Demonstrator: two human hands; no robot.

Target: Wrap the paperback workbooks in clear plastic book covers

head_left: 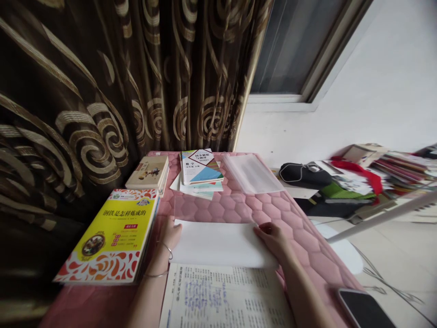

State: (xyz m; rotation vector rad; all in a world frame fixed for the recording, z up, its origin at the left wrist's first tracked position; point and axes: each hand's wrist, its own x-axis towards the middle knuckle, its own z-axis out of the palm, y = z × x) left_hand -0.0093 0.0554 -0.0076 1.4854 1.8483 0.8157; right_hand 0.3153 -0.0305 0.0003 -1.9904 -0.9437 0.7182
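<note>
A blank white sheet (218, 243) lies on the pink quilted table cover (239, 205), above an open printed workbook (221, 298). My left hand (167, 241) rests at the sheet's left edge, fingers tucked under or against it; a thin bracelet circles the wrist. My right hand (273, 239) lies on the sheet's right upper corner, fingers curled onto the paper. A clear plastic sleeve (211, 205) seems to cover the area just beyond the sheet.
A yellow book (112, 234) lies left, a beige book (148, 172) behind it, a stack of workbooks (200, 171) and a clear folder (252, 173) farther back. A phone (363, 310) sits at the right edge. Brown curtain at left; cluttered books and bags at right.
</note>
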